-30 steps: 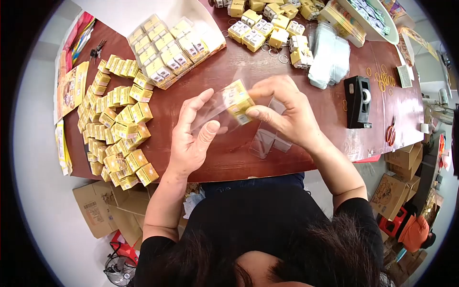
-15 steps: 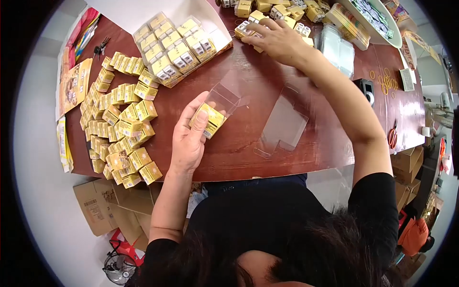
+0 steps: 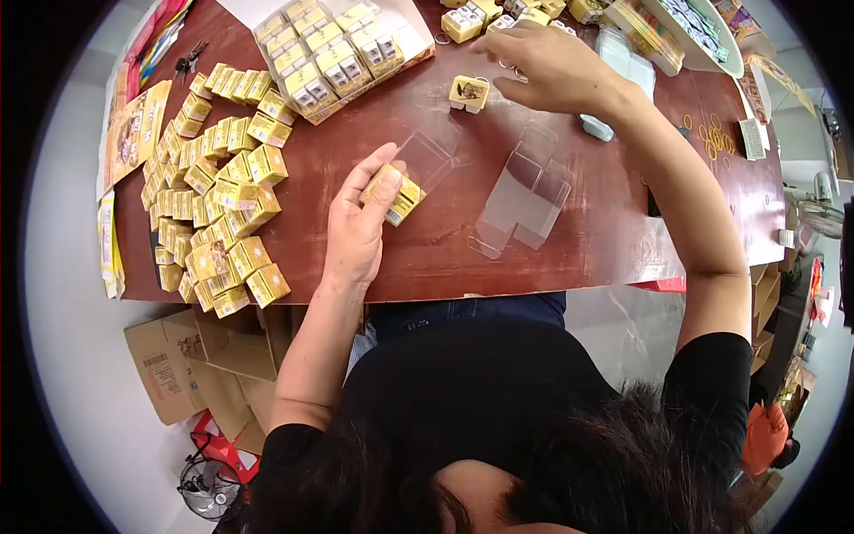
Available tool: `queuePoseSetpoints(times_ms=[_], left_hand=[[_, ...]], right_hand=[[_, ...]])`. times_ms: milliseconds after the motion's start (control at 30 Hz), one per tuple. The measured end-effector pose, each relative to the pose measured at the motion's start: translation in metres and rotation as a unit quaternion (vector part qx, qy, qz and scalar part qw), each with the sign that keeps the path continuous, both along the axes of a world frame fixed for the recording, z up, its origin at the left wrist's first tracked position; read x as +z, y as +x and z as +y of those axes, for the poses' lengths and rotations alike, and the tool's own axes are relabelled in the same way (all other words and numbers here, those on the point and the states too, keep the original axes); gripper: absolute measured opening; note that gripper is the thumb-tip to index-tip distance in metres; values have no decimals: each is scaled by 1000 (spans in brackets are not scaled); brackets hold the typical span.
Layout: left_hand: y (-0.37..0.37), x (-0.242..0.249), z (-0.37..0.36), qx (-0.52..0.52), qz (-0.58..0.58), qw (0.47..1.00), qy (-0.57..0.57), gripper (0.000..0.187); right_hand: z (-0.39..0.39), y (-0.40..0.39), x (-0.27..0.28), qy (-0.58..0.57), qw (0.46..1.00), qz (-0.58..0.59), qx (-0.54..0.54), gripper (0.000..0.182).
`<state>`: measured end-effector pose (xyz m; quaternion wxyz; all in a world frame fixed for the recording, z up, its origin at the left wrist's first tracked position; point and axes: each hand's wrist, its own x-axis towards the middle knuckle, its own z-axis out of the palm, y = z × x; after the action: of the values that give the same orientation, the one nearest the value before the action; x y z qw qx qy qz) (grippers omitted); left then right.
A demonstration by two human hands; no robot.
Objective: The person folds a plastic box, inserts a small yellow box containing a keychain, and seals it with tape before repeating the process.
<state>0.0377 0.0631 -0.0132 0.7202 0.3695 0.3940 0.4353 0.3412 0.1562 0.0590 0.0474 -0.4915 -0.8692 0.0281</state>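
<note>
My left hand (image 3: 360, 214) is wrapped round a small yellow printed box (image 3: 406, 198) together with a clear plastic box (image 3: 425, 162), whose open end points away from me. Over the far side of the table, my right hand (image 3: 556, 67) has its fingers apart, with a small ring near them. Just left of its fingertips is a single yellow-and-white block (image 3: 469, 93) with a dark picture on top. Between my hands and to the right, an unfolded clear plastic box (image 3: 523, 198) lies on the table.
Many small yellow boxes (image 3: 236, 194) cover the table's left side. A white carton (image 3: 422, 67) holds rows of packed yellow blocks. More loose blocks (image 3: 463, 22) lie at the back. Clear plastic packs (image 3: 627, 62), rubber bands (image 3: 712, 141), a white tub (image 3: 734, 67) and keys (image 3: 189, 59) are around.
My right hand has drawn back from the loose blocks, and one block now sits apart from the pile. My left hand keeps its hold. The whole view has shifted slightly.
</note>
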Motion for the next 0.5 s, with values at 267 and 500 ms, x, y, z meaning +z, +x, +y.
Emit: queuePoseSetpoints(times_ms=[267, 500], left_hand=[[-3, 1, -23, 33, -15, 999, 0, 46], [-46, -7, -41, 87, -6, 996, 1, 45]], right_hand=[[-16, -38, -61, 27, 999, -43, 8, 77], [-2, -31, -43, -276, 940, 192, -56, 69]])
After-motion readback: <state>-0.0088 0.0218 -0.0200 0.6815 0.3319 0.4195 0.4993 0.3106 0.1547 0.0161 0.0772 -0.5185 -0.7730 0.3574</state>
